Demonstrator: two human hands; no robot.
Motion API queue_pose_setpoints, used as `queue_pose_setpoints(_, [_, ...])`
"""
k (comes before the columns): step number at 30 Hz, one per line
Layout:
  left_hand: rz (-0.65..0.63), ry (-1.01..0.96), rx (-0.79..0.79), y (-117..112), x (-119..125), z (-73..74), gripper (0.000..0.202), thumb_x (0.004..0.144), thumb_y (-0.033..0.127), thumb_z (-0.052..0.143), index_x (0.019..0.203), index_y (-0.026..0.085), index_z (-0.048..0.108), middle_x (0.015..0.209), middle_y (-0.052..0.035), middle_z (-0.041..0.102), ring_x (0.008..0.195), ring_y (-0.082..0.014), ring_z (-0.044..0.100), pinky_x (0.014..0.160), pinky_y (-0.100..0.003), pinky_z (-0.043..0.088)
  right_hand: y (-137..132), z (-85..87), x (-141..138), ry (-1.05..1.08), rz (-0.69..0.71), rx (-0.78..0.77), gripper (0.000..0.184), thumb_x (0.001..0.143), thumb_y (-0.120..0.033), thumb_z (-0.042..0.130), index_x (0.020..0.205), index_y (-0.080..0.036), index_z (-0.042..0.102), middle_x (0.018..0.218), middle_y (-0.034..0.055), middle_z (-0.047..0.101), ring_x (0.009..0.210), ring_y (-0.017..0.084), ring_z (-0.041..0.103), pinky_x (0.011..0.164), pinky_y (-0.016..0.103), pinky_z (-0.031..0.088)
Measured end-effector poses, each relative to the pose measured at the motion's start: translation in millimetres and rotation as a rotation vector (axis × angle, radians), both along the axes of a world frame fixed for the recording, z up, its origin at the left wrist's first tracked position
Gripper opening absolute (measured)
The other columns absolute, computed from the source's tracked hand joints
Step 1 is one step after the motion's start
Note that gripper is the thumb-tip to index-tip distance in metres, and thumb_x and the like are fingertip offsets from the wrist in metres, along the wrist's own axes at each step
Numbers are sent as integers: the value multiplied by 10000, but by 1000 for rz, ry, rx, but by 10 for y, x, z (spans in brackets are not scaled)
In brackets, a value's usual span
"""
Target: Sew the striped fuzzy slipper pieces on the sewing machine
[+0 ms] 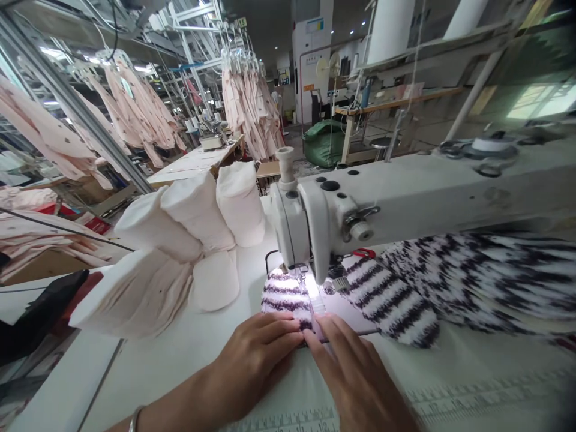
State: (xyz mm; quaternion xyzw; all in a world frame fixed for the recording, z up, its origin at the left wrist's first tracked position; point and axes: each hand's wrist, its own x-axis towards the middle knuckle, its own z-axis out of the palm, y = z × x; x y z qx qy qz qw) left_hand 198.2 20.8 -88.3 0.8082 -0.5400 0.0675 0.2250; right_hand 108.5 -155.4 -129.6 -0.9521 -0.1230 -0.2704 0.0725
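Note:
A small fuzzy piece with dark and white stripes (285,294) lies under the needle of a white sewing machine (405,198), lit by its lamp. My left hand (258,354) rests flat on the near edge of this piece, fingers together and pressing it down. My right hand (355,372) lies beside it, fingertips on the same piece just in front of the presser foot. More striped fuzzy fabric (450,282) is heaped under the machine arm to the right.
Stacks of pale pink cut pieces (180,240) stand on the white table (171,360) to the left of the machine. Pink garments (252,102) hang on racks behind. A green sack (324,144) sits on the floor further back.

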Motion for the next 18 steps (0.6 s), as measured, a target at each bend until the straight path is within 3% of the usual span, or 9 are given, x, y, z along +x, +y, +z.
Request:
queue_pose_setpoints(9, [65, -27, 62, -96, -5, -75, 272, 932, 156, 453, 1193, 146, 529, 1202, -52, 630, 1153, -187, 553, 939, -354, 528, -173, 61, 250, -76, 59, -16, 377, 844, -14, 304, 1017, -165, 604, 1212, 105, 557, 1168, 255, 461, 855, 377, 405])
queue_pose_setpoints(14, [66, -84, 80, -79, 124, -135, 304, 931, 157, 444, 1232, 150, 486, 1232, -77, 611, 1170, -207, 545, 936, -368, 522, -136, -11, 368, -44, 8, 37, 444, 764, -1, 332, 1031, -204, 623, 1102, 75, 614, 1048, 248, 535, 806, 393, 440])
queue_pose_setpoints(18, [68, -125, 59, -81, 237, -184, 370, 892, 116, 429, 1260, 151, 445, 1203, -103, 617, 1116, -225, 575, 911, -399, 526, -143, -43, 407, 22, -27, 70, 526, 751, -16, 339, 1161, -234, 587, 1169, 77, 582, 1043, 251, 539, 817, 418, 456])
